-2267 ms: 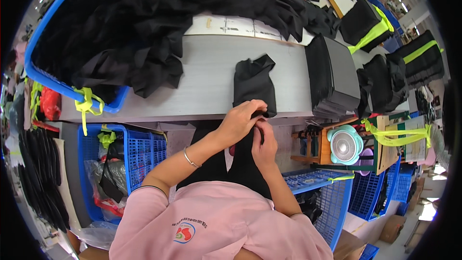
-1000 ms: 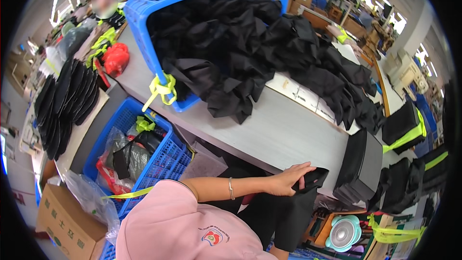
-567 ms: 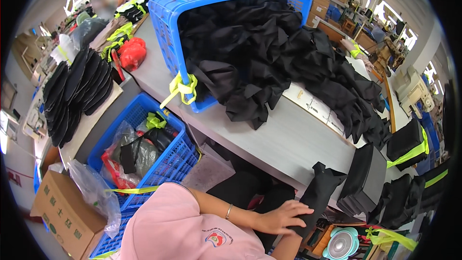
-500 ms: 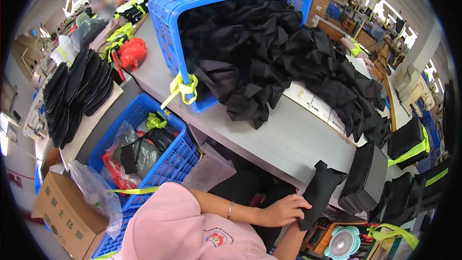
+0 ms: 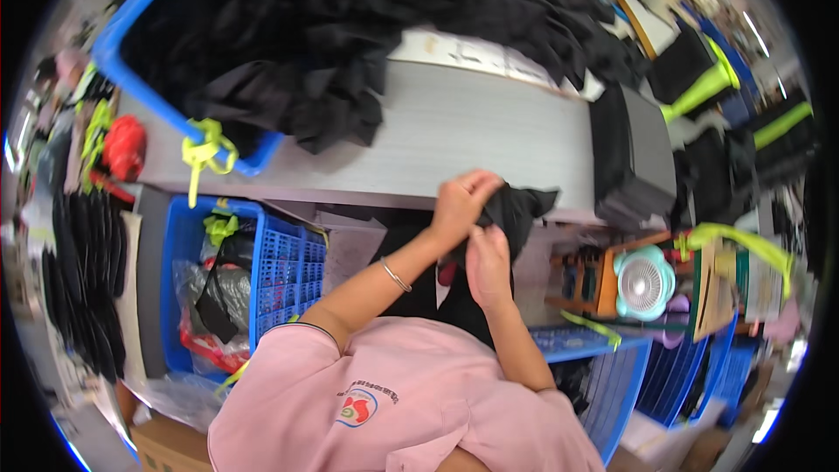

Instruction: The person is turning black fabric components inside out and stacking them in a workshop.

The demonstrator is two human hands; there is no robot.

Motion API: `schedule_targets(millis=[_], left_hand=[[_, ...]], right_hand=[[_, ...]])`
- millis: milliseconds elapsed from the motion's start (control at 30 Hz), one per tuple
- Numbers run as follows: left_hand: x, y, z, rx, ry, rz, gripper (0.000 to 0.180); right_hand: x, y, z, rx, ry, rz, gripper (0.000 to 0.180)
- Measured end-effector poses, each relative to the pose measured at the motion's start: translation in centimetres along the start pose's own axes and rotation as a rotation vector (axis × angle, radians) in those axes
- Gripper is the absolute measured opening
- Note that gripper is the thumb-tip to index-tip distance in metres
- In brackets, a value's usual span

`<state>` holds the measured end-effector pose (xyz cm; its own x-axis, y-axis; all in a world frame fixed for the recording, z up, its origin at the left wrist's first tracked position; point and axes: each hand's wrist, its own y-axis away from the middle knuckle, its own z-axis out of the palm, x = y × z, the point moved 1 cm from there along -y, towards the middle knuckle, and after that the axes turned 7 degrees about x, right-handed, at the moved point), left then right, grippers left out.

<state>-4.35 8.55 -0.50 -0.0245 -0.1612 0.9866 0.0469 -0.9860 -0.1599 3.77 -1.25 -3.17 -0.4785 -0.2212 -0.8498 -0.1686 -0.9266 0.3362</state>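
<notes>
The left hand (image 5: 461,208) has its fingers drawn together at the upper left edge of a piece of black cloth (image 5: 520,214), pinching it. Just below, the right hand (image 5: 489,267) has its fingertips against the lower left side of the same cloth; blur and the dark folds make it impossible to tell whether they pinch it or only touch it. The cloth is bunched at the front edge of the tabletop (image 5: 454,131), one corner pointing right, its lower part hard to separate from the black trousers (image 5: 404,249) behind. A bracelet (image 5: 396,276) circles the left wrist.

Right of the cloth, near it, a dark stack (image 5: 631,147) stands on the tabletop, its layers smeared by blur. Far left, a heap of black cloth (image 5: 297,96) spills from a blue basket (image 5: 144,92), which the upper edge cuts off; single pieces in the heap cannot be told apart. A yellow-green ribbon (image 5: 208,153) is tied at its rim.

Below the tabletop, a second basket (image 5: 291,275) holds plastic bags, and a pale green fan (image 5: 645,282) stands right. A cardboard box (image 5: 170,446) is cropped at the bottom.
</notes>
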Motion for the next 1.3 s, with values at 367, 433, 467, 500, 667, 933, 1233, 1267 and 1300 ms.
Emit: schedule_targets(millis=[367,433,467,500,667,933,1233,1267,1300], left_hand=[[1.2,-10.2,-7.7,0.304,0.019,0.023,0.024],[3.8,-8.4,-7.4,0.196,-0.037,0.073,0.021],[5.1,-7.1,-6.6,0.128,-0.064,0.126,0.021],[6.4,-5.4,-5.4,0.056,-0.190,0.222,0.020],[8.8,3.7,1.4,-0.436,-0.233,0.177,0.010],[5.4,4.2,1.2,-0.513,0.000,0.075,0.025],[4.0,4.0,0.9,-0.383,0.374,-0.647,0.031],[4.2,5.5,0.1,-0.263,0.306,-0.662,0.030],[4.3,6.4,0.0,-0.227,0.252,-0.622,0.030]], right_hand=[[-2.8,9.7,-5.9,-0.165,-0.310,0.218,0.081],[-2.2,8.5,-6.7,0.118,-0.101,0.000,0.080],[-2.2,7.7,-6.7,0.236,0.047,-0.133,0.082],[-2.6,7.2,-6.1,0.205,0.202,-0.343,0.083],[-5.3,4.6,-3.1,0.351,0.429,-0.813,0.084],[-4.0,4.5,-9.2,0.329,-0.105,-0.427,0.020],[-6.6,8.2,-8.0,-0.357,-0.345,-0.058,0.019],[-7.4,7.8,-8.5,-0.336,-0.221,-0.112,0.031],[-8.1,7.2,-8.8,-0.278,-0.071,-0.217,0.037]])
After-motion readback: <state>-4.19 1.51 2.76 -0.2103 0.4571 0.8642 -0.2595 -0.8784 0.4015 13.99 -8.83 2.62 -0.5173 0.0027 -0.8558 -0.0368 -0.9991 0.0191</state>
